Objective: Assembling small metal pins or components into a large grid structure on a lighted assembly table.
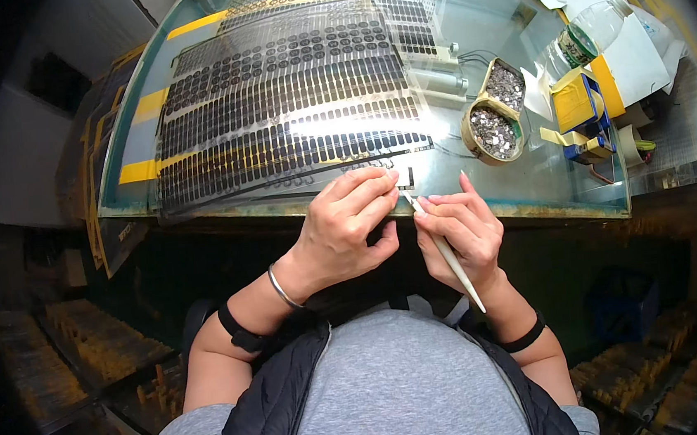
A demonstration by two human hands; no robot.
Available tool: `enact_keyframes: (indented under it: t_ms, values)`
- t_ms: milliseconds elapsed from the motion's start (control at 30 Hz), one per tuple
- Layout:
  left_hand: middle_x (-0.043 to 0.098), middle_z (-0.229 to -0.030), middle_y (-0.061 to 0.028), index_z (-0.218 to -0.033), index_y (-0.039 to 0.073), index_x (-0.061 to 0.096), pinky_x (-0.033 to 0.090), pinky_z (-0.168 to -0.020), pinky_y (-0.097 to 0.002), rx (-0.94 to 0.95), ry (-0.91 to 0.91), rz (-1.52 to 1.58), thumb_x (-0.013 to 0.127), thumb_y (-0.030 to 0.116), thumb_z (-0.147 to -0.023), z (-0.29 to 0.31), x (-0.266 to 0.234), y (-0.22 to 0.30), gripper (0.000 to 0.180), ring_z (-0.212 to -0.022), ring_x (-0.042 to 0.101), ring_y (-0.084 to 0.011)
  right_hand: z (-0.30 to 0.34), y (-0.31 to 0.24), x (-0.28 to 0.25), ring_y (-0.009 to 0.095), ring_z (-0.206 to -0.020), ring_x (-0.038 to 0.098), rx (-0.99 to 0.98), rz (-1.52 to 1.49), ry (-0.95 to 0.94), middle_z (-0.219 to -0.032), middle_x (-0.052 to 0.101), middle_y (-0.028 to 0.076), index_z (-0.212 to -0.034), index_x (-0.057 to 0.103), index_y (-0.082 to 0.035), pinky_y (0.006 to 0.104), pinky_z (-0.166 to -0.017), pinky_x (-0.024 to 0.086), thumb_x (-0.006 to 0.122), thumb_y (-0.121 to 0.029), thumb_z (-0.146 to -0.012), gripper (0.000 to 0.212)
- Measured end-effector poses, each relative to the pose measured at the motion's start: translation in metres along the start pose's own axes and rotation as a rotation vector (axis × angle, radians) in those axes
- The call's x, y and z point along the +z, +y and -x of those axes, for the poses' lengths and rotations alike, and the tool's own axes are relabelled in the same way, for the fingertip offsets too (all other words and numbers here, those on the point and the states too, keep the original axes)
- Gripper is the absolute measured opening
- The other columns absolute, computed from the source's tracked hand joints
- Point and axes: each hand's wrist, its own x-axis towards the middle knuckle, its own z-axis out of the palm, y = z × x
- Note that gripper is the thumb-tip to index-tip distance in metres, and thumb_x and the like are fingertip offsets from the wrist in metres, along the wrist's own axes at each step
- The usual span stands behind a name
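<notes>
At the glass table's near edge, my left hand [347, 224] has its fingers bent and drawn together, and whatever may be in its fingertips is too small to make out. Close beside it, my right hand [467, 228] grips a slim, pale tool with a tapered handle [457, 273], held like a pen. The tool's tip points toward my left fingertips. A short dark strip [410, 176] lies on the glass just beyond both hands. Past my left hand spreads a large clear sheet [280, 99] printed with rows of dark rounded shapes.
A two-part tan container [474, 142] of small dark and pale bits stands to the right. Beyond it are a clear plastic bottle [589, 35], a yellow-and-blue box [577, 102] and white papers [608, 12]. Yellow strips [139, 171] cross the table's left side. Metal cylinders [440, 83] lie behind the container.
</notes>
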Motion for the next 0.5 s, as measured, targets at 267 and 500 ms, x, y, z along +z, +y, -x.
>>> enact_keyframes:
  t_ms: [267,500]
  values:
    - [0.068,-0.104,-0.0106,-0.091,-0.001,0.069,0.053,-0.084,-0.0367,-0.023,-0.021,0.075,0.076,0.005,-0.074,-0.006,-0.005,-0.008,0.019,-0.098,0.065,-0.0269,-0.008,0.002,-0.005,0.03,-0.074,0.071,0.481,-0.393,0.114,-0.085,0.072,0.015,-0.101,0.065,0.0,0.04,-0.089,0.054,0.064,-0.004,-0.092,0.011]
    - [0.062,-0.084,-0.0086,-0.085,0.003,0.07,0.051,-0.073,-0.0356,-0.183,-0.167,0.19,0.077,0.007,-0.077,-0.029,-0.007,-0.017,0.011,-0.082,0.063,-0.0264,-0.019,0.011,0.005,0.034,-0.082,0.069,0.261,-0.269,-0.007,-0.088,0.07,0.017,-0.102,0.065,-0.002,0.0396,-0.082,0.054,0.065,-0.001,-0.09,0.013]
